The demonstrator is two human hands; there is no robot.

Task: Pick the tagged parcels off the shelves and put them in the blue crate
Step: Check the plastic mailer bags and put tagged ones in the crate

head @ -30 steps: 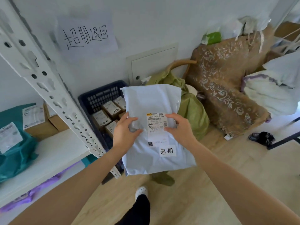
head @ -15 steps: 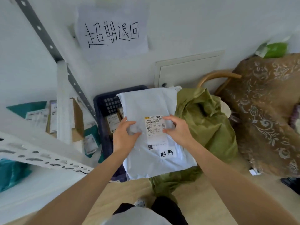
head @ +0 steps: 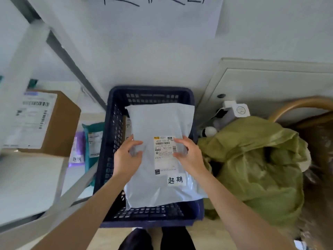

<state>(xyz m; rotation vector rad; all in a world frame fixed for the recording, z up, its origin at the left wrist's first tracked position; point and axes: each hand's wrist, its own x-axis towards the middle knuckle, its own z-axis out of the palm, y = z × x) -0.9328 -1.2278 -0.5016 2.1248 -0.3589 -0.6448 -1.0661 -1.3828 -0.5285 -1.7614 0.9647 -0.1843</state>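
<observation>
A pale grey poly-mailer parcel [head: 158, 123] with a shipping label and a white handwritten tag [head: 176, 179] lies over the dark blue crate [head: 111, 141] on the floor by the wall. My left hand [head: 127, 157] grips the parcel's left side, thumb on top. My right hand [head: 189, 156] grips its right side at the label. The parcel covers most of the crate's inside; a bit of a box shows under its left edge. The parcel's right edge overhangs the crate's rim.
White metal shelving [head: 27, 177] stands at the left with a cardboard box [head: 54, 121], a teal mailer [head: 93, 139] and a purple tagged mailer [head: 78, 147]. A green sack [head: 261, 165] and wooden chair frame [head: 297, 105] lie right of the crate. My legs [head: 156, 239] stand just before it.
I have stepped close and now look straight down; the parcel, held in both hands, has moved from in front of the crate to lie over its opening.
</observation>
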